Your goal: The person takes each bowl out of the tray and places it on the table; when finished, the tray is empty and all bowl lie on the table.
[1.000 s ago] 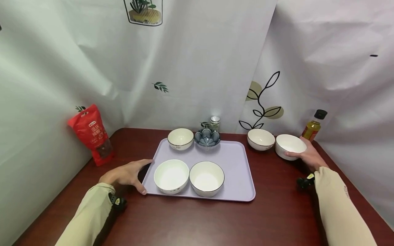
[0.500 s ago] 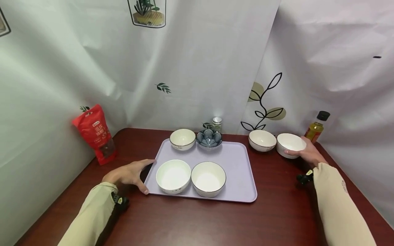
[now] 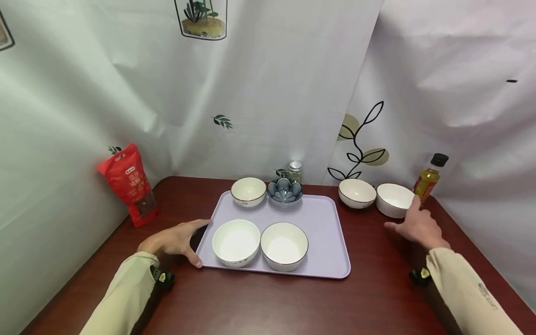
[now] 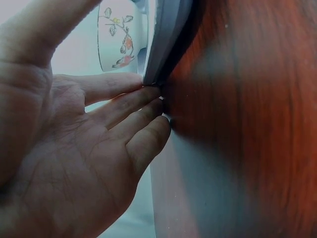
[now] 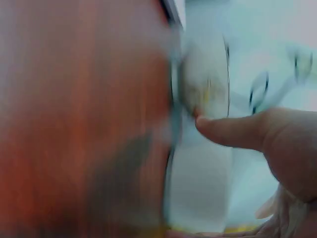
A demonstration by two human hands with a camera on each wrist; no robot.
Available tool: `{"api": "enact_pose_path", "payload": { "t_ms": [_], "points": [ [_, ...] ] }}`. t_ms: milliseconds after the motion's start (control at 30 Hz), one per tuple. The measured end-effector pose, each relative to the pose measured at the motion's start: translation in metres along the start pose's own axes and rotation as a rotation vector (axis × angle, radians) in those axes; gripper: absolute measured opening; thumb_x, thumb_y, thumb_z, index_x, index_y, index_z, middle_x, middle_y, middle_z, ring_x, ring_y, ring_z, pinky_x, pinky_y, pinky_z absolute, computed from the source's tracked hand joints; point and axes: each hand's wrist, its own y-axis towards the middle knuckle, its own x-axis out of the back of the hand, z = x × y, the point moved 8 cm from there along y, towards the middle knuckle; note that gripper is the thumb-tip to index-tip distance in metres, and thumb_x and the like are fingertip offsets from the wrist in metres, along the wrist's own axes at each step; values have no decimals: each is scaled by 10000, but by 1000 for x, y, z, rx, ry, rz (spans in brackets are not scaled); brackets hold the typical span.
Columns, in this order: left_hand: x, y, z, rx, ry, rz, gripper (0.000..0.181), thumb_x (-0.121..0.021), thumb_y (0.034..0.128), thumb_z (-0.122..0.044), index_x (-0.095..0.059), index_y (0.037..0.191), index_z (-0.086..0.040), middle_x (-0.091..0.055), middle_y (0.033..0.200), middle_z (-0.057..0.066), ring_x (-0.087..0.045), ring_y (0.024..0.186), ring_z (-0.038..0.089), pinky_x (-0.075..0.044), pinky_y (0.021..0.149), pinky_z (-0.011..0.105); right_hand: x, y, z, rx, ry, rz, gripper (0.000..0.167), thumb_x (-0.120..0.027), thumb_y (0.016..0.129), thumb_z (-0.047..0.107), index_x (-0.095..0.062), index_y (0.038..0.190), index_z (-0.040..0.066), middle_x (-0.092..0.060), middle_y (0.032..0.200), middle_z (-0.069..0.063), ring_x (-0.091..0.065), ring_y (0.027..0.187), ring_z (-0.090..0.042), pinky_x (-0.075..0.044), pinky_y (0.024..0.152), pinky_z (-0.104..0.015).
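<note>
My left hand (image 3: 172,239) rests at the left edge of the lavender tray (image 3: 324,237), thumb and fingers spread. In the left wrist view its fingertips touch the tray's rim (image 4: 150,74), close to a flower-patterned bowl (image 4: 119,34). On the tray are two large white bowls (image 3: 236,242) (image 3: 284,245) in front, a cream bowl (image 3: 248,191) and a blue-grey petal-shaped bowl (image 3: 284,191) behind. My right hand (image 3: 420,227) holds nothing, in front of a ribbed white bowl (image 3: 392,200); its index finger overlaps that bowl's edge, contact unclear. The right wrist view is blurred.
A small white bowl (image 3: 357,193) stands left of the ribbed one. An oil bottle (image 3: 427,180) is at the back right corner. A glass jar (image 3: 295,171) stands behind the tray. A red pouch (image 3: 131,184) leans at the left on the dark wooden table (image 3: 276,304).
My right hand has let go of the ribbed bowl and drawn back towards me. The ribbed bowl stays at the right back. My left hand remains at the tray's edge.
</note>
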Motion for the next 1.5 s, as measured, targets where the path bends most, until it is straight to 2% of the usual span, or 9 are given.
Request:
{"api": "enact_pose_path", "payload": {
  "t_ms": [133,300,367,467,633,900,1200,1367,1500],
  "points": [
    [3,-1,1,-1,9,-8,1190,-949,594,-366,-322,1536,3,-377,1554,265,-343,1443,466,-301,1173,660,-8,-22,54,173,-65,11,1075,-714,860,521,-168,1518,-130,-457,1344,-459,-539,1135,-611,-510,834,-663],
    [6,4,1,-5,18,-3,1198,-938,608,-391,-305,1544,5,-365,1564,260,-327,1454,464,-290,1180,659,-18,-46,119,489,-35,-17,806,-730,892,390,-400,1457,-81,-623,1277,-306,-631,1132,-445,-517,931,-599],
    [5,6,0,-5,10,5,1206,-937,608,-399,-298,1547,6,-359,1568,261,-320,1459,465,-284,1184,659,-27,-59,138,607,-39,23,750,-722,904,378,-441,1444,-60,-642,1248,-256,-639,1135,-377,-521,953,-561],
    [4,7,0,-4,2,9,1213,-942,604,-387,-293,1548,11,-354,1569,269,-315,1462,468,-279,1187,658,-43,-74,159,701,-43,130,748,-677,932,442,-425,1488,9,-576,1333,-200,-590,1207,-319,-490,1025,-538],
    [3,6,1,-2,1,9,1209,-944,604,-372,-293,1546,14,-351,1569,273,-315,1461,470,-278,1188,657,-58,-84,183,749,10,205,766,-605,956,537,-363,1549,116,-540,1398,-151,-568,1252,-284,-477,1058,-514],
    [1,4,2,-2,-1,12,1210,-946,600,-379,-299,1543,18,-348,1569,279,-310,1462,476,-272,1190,658,-73,-85,218,837,253,302,888,-715,915,428,-261,1575,44,-415,1554,-191,-516,1361,-370,-514,1046,-519],
    [-2,3,4,7,-9,19,1201,-943,606,-376,-298,1547,1,-352,1570,269,-315,1460,470,-276,1185,663,-98,-81,243,869,236,403,1145,-853,775,410,-171,1578,-41,-300,1626,-213,-334,1500,-355,-291,1218,-580],
    [-2,2,4,8,-2,16,1205,-944,606,-382,-297,1549,-4,-355,1567,269,-319,1459,470,-283,1182,662,-107,-76,251,847,288,488,1217,-905,706,372,-160,1590,-7,-301,1629,-198,-327,1503,-326,-260,1241,-566],
    [-1,0,3,1,-9,9,1201,-944,606,-387,-301,1547,-7,-355,1566,268,-320,1455,472,-286,1178,665,-110,-73,253,851,303,499,1215,-933,655,348,-221,1580,11,-339,1614,-165,-342,1492,-315,-267,1238,-567]
  ]
}}
